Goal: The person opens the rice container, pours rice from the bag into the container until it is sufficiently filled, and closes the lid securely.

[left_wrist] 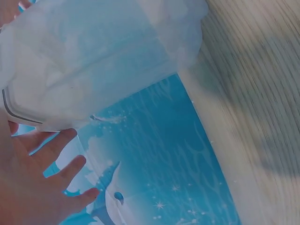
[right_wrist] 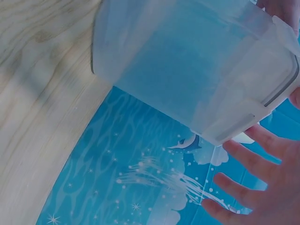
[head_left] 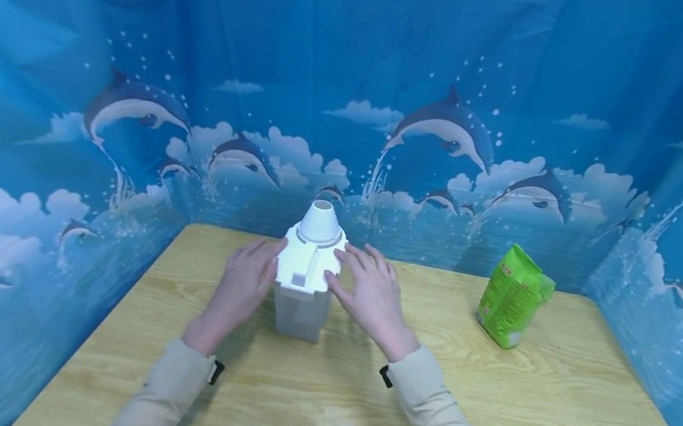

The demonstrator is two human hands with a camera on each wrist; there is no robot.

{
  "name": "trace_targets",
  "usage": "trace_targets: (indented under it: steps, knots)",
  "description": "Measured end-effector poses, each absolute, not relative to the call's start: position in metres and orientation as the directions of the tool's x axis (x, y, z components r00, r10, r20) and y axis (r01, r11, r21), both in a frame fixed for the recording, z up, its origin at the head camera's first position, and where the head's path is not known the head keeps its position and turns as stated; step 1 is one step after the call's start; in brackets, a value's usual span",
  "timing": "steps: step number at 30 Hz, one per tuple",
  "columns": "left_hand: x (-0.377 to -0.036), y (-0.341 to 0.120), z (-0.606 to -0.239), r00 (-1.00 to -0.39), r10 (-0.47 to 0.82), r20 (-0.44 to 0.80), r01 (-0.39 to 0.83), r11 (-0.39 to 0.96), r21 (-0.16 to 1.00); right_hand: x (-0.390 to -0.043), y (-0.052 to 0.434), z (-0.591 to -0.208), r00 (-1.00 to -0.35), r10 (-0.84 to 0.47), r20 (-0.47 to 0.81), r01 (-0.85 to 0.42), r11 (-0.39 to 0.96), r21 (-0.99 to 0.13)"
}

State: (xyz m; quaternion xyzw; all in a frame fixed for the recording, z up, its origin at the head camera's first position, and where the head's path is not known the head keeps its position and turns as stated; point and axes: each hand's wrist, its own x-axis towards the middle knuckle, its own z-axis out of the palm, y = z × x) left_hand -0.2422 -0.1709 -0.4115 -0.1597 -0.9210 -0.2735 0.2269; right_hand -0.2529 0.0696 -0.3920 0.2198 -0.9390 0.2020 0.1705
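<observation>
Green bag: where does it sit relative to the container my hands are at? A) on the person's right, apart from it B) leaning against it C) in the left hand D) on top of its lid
A: the green bag stands alone on the table, right of the container, neither hand on it.

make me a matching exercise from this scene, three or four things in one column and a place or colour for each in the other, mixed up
Things:
1. container
2. bag
3. left hand
4. table

Descriptions:
A. green, standing at the far right of the table
B. pale wood grain, with a glare spot near the front edge
C. clear body with a white lid and cone-shaped spout, between the two hands
D. fingers straight, against the container's left side

Pairs: 1-C, 2-A, 3-D, 4-B
</observation>
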Motion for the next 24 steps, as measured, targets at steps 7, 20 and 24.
trace_targets:
  steps: [7,20,24]
  knots:
    - [-0.238,-0.159,-0.413,-0.841,0.167,0.514,0.408,0.82,0.402,-0.25,0.078,-0.393,-0.844,-0.329,0.423,-0.476,0.824,-0.308]
    - [-0.234,-0.145,-0.413,-0.816,0.162,0.554,0.426,0.817,0.389,-0.247,0.087,-0.397,-0.823,-0.33,0.463,-0.488,0.828,-0.277]
    - [-0.233,-0.14,-0.412,-0.812,0.162,0.561,0.434,0.811,0.393,-0.245,0.09,-0.397,-0.826,-0.331,0.456,-0.483,0.832,-0.273]
